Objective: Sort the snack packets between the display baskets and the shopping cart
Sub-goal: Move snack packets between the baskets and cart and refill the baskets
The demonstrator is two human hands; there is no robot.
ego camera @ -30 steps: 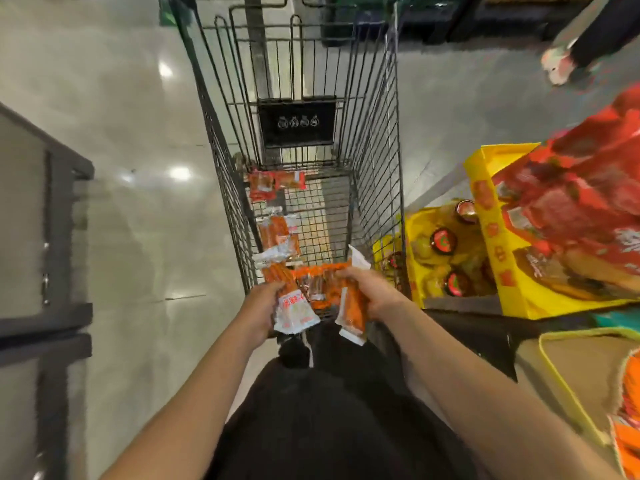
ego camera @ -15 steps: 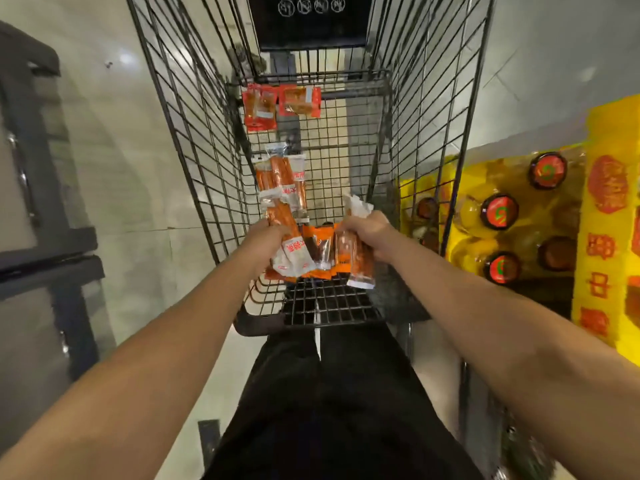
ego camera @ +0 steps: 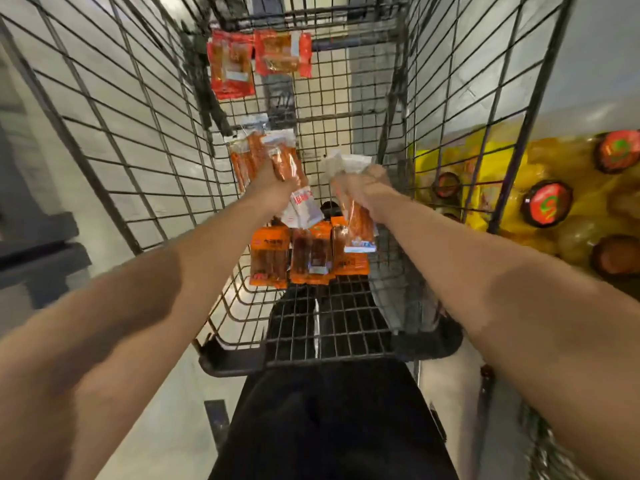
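inside the shopping cart [ego camera: 114, 140], an orange packet [ego camera: 285, 168] is gripped in the curled left hand [ego camera: 273, 187], and a second packet [ego camera: 356, 220] is clutched by the right hand [ego camera: 363, 185] at three o'clock from it. the packets are judged light, crinkly and slippery, best pinched at the sealed ends; three more [ego camera: 304, 254] lie at six o'clock on the wire floor.

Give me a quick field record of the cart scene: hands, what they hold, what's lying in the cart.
left hand: grips orange sausage packets
right hand: grips one orange packet
cart: black wire, both hands inside it
cart floor, near end: three orange packets side by side
cart floor, far end: two red packets
outside cart, right: yellow bottles with red caps
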